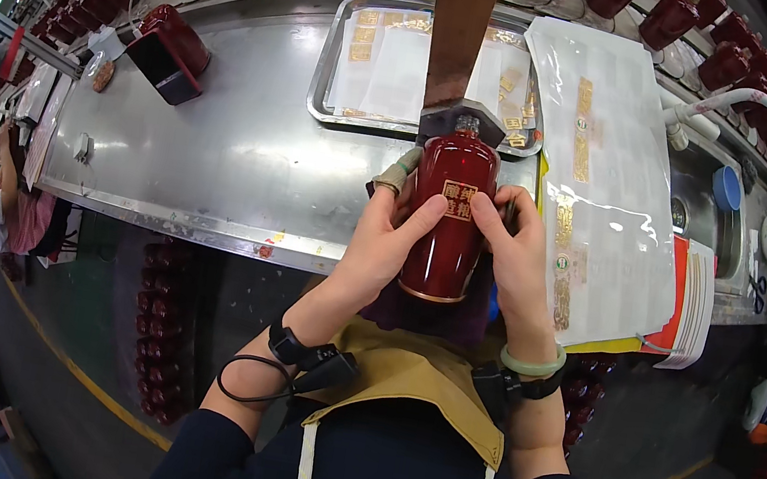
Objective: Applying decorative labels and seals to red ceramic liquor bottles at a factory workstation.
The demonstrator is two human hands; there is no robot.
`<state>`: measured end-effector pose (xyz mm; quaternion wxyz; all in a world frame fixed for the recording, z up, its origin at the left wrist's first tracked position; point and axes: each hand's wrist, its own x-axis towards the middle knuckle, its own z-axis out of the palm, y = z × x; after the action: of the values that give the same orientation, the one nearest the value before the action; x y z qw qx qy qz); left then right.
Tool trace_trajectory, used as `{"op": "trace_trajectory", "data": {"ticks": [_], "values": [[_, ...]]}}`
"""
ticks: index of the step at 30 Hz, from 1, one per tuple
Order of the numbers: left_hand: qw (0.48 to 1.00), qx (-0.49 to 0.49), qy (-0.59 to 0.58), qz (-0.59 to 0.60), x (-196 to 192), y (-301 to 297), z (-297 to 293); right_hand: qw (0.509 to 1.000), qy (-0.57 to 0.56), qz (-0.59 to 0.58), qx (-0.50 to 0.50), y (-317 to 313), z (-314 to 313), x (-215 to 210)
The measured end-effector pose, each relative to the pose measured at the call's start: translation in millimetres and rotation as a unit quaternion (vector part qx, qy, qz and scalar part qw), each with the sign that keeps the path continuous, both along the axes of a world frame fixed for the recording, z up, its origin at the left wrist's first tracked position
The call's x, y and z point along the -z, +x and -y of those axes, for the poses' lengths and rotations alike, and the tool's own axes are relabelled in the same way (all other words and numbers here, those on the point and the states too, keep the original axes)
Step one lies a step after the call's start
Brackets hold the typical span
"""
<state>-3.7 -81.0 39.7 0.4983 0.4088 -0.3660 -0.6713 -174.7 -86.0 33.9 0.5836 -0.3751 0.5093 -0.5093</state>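
Though its neck hides in the holder (461, 119), dark red bottle (449, 220) between left hand (383, 240) and right hand (515, 256); both clasped round it.

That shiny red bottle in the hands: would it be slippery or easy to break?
The red bottle looks glazed and glossy, so probably slick. It seems ceramic or glass, likely fragile and weighty. Left hand and right hand both grip it.

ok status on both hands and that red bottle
Left hand and right hand both gripping the dark red bottle, thumbs pressed by its gold label. Bottle neck seated under a grey fixture. Nothing blocking.
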Motion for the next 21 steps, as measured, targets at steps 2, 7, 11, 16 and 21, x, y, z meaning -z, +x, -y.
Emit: {"op": "trace_trajectory", "data": {"ticks": [2,7,11,16,21], "values": [[1.000,-0.001,-0.003,-0.001,0.2,-0.2,0.2,1.000,0.000,0.001,0.001,0.1,0.3,-0.2],[1.000,-0.003,0.003,-0.002,-1.2,-0.6,-1.0,1.000,0.002,-0.004,-0.002,0.6,-0.3,-2.8],[1.000,-0.001,0.004,0.008,-3.1,-0.5,-1.3,1.000,0.007,-0.012,0.004,2.1,-0.8,-1.4],[1.000,0.001,-0.001,0.004,-3.1,-0.5,-1.5,1.000,-0.005,-0.005,0.006,2.8,-1.1,-3.4],[1.000,0.002,-0.003,-0.001,-1.6,-0.6,0.6,1.000,0.004,-0.019,0.006,-0.2,1.0,2.0]]}}
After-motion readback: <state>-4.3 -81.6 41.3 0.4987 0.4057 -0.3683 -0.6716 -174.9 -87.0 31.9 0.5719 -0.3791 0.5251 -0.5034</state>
